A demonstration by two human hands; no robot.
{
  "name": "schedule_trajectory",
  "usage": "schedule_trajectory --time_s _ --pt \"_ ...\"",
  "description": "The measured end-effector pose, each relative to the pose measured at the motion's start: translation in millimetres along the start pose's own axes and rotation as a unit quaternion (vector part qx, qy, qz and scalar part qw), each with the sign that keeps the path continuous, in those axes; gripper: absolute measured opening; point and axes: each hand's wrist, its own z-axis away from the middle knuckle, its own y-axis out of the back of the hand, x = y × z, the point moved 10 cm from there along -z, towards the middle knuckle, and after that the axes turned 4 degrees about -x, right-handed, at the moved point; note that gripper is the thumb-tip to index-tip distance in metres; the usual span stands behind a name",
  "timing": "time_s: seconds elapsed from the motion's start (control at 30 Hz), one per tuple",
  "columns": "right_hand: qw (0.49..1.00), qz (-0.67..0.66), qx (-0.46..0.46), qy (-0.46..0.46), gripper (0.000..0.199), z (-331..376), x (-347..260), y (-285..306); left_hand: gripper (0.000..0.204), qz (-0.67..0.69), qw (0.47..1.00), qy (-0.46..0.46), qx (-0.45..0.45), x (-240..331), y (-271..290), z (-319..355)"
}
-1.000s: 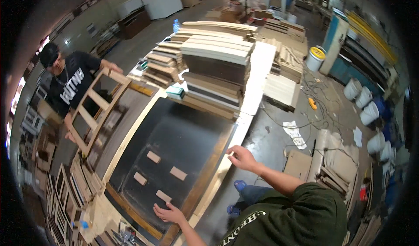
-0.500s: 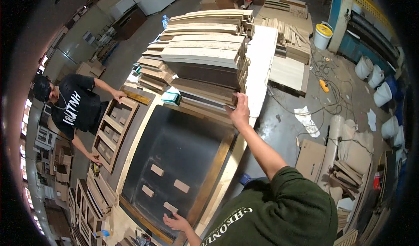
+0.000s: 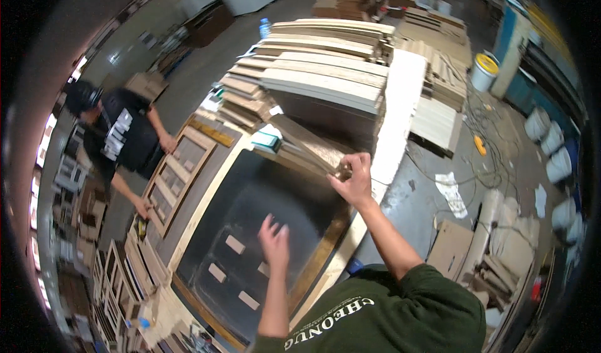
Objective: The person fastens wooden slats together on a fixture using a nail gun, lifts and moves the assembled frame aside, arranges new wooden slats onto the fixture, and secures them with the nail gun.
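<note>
My right hand [image 3: 354, 179] is closed on the near end of a long brown wooden board [image 3: 308, 141], which lies tilted in front of the board stack [image 3: 325, 77]. Over the middle of a black panel [image 3: 219, 193] hovers my left hand [image 3: 275, 243], fingers apart and nothing in them, slightly smeared by motion. Several small wooden blocks lie on the panel: one [image 3: 235, 244] left of that hand, another [image 3: 217, 272] farther left, a third [image 3: 248, 300] toward me. My left hand partly covers one more block [image 3: 263, 269].
A green-and-white box [image 3: 267, 140] sits at the panel's far left corner. Across the table a co-worker [image 3: 125, 134] holds a slatted wooden frame [image 3: 181, 174]. Cables and an orange tool [image 3: 479, 145] lie on the floor at right, near a yellow-lidded bucket [image 3: 485, 71].
My left hand has risen from beside the nearest block to above the panel's middle. My right hand has tipped the brown board away from the stack. The view has shifted.
</note>
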Motion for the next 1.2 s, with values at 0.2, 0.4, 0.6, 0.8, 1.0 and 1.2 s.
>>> schedule_trajectory --time_s 0.2,0.4,0.6,0.8,1.0,1.2 --pt "0.998 -0.017 0.016 0.063 0.050 30.8 -79.3 -45.3 0.034 0.524 0.832 0.110 -0.149 18.3 -111.8 -126.6" --pt "0.870 -0.459 -0.105 -0.145 0.076 66.6 -10.3 -75.7 0.035 0.401 0.904 0.125 -0.079 39.0 -78.2 -68.1" --pt "0.711 -0.526 -0.346 -0.312 0.064 152.3 -46.4 -167.2 0.050 0.264 0.948 0.160 -0.082 -28.4 -19.4 31.9" --pt "0.589 -0.529 -0.452 -0.411 0.066 211.1 -96.2 -210.7 0.055 0.123 0.973 0.139 0.140 -23.4 56.1 84.5" --pt "0.588 -0.402 -0.559 -0.424 0.059 232.0 -92.3 -264.6 0.068 -0.291 0.881 0.172 0.330 -61.2 173.4 146.6" --pt "0.806 -0.229 -0.530 -0.132 0.066 215.1 -40.1 -315.8 0.084 -0.438 0.805 0.303 0.262 -111.2 170.7 160.4"
